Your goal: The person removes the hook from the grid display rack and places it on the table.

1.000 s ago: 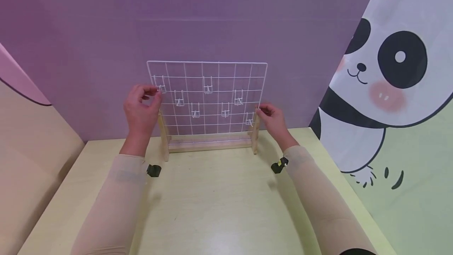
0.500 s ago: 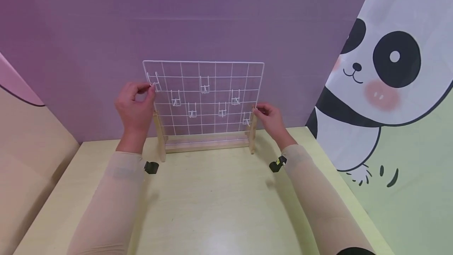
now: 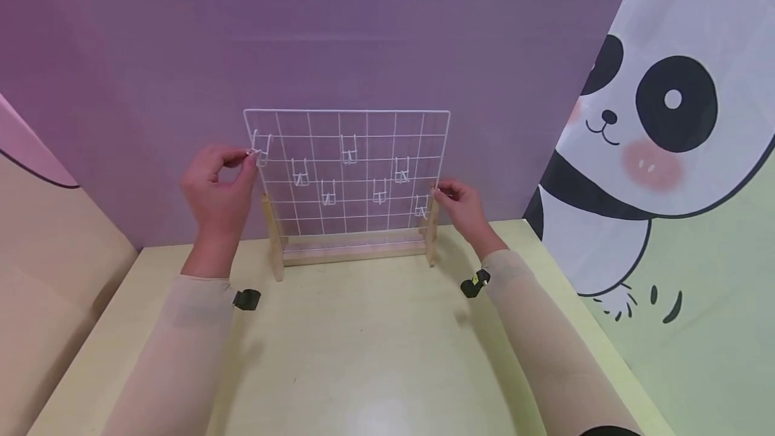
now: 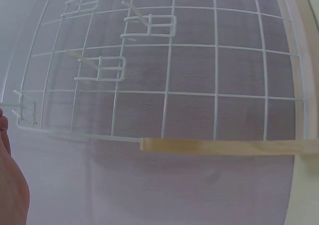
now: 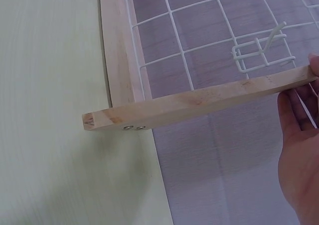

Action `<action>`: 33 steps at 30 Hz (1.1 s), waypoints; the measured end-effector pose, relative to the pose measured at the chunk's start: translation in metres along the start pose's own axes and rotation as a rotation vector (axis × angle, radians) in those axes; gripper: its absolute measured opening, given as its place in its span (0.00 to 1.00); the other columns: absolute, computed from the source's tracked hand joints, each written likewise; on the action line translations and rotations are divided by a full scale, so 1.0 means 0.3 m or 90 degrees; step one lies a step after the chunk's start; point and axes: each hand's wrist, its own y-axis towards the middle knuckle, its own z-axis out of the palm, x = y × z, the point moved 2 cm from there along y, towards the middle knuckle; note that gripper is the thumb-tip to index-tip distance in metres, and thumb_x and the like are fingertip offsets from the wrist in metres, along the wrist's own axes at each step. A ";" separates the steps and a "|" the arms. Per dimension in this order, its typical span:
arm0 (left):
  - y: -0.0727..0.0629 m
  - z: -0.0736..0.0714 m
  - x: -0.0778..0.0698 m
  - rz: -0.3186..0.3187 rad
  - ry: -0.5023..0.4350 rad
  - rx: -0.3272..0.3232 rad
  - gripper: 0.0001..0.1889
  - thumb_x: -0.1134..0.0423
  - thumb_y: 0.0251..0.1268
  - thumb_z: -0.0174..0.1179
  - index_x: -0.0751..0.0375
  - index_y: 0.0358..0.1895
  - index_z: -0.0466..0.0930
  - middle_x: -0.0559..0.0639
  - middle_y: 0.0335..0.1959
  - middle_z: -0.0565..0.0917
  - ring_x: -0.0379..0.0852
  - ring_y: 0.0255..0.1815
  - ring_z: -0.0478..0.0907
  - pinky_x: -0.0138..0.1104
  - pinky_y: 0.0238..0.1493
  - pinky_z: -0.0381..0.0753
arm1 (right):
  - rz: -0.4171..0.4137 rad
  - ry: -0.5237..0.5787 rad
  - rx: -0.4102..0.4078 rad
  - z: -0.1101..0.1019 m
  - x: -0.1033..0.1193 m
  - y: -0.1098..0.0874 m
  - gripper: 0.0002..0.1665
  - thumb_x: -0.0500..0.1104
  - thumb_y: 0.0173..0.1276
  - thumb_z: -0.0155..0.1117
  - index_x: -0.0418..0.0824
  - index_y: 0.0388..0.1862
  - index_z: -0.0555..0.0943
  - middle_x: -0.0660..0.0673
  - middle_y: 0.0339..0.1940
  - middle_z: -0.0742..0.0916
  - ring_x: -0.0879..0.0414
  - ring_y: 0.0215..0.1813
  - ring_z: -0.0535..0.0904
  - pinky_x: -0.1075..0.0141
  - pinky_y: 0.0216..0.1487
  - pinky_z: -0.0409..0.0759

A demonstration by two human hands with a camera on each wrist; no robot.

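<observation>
A white wire grid panel [image 3: 347, 111] stands upright in a wooden stand [image 3: 357, 254], with several white wire hooks hanging on it. At the panel's left edge my left hand [image 3: 213, 187] pinches the prong of one wire hook [image 3: 268, 147] between thumb and fingertips. That hook sits askew to the grid; whether it still catches a wire, I cannot tell. The left wrist view shows the same hook [image 4: 34, 113] at the panel's corner. On the other side, my right hand [image 3: 465, 207] grips the top of the stand's right post [image 5: 194, 99].
The stand rests on a pale wooden table [image 3: 357, 355] near its back edge. A purple backdrop [image 3: 363, 39] rises right behind the panel. To the right is a wall with a panda drawing [image 3: 678, 120]. Other hooks, such as a middle hook [image 3: 349, 153], hang across the grid.
My left hand has moved left with the hook, which has turned and shifted toward the panel's left edge. The right hand stays on the post. The view has shifted slightly.
</observation>
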 end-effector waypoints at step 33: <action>-0.305 -0.097 0.135 0.033 0.047 0.267 0.11 0.82 0.58 0.76 0.66 0.40 0.91 0.58 0.36 0.89 0.53 0.40 0.86 0.15 0.52 0.74 | 0.029 -0.003 0.007 -0.001 0.001 0.000 0.16 0.38 0.81 0.71 0.28 0.61 0.87 0.42 0.54 0.90 0.55 0.53 0.82 0.70 0.53 0.82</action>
